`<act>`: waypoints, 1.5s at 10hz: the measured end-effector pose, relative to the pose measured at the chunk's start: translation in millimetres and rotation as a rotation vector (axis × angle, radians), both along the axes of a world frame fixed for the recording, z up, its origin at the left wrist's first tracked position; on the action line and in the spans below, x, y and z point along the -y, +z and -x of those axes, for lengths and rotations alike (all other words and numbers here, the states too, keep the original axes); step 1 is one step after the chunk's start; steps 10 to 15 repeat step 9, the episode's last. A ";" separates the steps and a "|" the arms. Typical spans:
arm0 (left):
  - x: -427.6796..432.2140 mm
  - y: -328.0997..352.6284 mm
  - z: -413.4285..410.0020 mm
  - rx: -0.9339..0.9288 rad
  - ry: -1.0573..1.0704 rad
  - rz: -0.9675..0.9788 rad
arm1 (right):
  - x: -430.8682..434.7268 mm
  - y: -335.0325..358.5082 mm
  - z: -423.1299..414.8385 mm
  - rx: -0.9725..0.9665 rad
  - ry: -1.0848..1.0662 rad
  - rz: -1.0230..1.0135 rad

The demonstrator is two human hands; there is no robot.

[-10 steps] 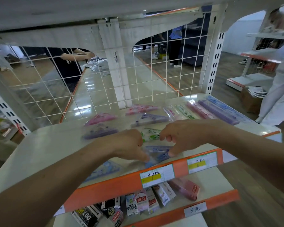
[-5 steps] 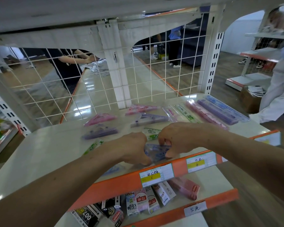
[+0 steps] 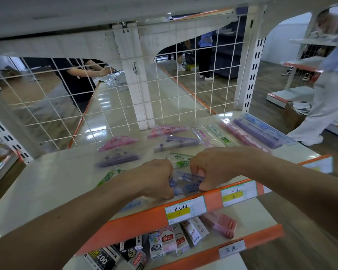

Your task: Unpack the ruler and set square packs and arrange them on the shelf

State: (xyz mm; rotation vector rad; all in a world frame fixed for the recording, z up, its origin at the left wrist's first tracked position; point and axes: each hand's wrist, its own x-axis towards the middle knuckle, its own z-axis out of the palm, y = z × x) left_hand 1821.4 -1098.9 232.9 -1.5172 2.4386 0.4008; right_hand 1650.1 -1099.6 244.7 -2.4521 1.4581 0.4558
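I hold a clear pack of blue rulers (image 3: 185, 182) between both hands, just above the front edge of the cream shelf (image 3: 53, 184). My left hand (image 3: 154, 180) pinches its left end and my right hand (image 3: 213, 168) pinches its right end, the fingers (image 3: 200, 171) curled closed on the plastic. Right behind my knuckles lies a green ruler pack (image 3: 180, 159), and another green one (image 3: 108, 177) shows beside my left wrist. Farther back rest a purple set square pack (image 3: 117, 158), a pink set square pack (image 3: 117, 143), a purple ruler set (image 3: 176, 143) and another pink pack (image 3: 167, 130). Long pink, purple and blue ruler packs (image 3: 261, 133) lie at the right rear. An orange price rail (image 3: 213, 199) runs just below my hands, with boxed goods (image 3: 176, 240) on the shelf under it.
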 end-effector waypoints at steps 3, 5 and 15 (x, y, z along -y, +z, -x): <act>0.5 -1.6 0.6 -0.019 -0.032 0.006 | 1.9 12.1 -4.7 -0.076 -0.068 -0.099; -2.6 -1.0 1.6 -0.004 -0.060 0.028 | 1.7 10.8 -6.0 -0.111 -0.043 -0.069; -0.9 8.6 2.3 0.007 -0.005 -0.035 | 3.5 12.5 5.1 -0.021 -0.119 -0.088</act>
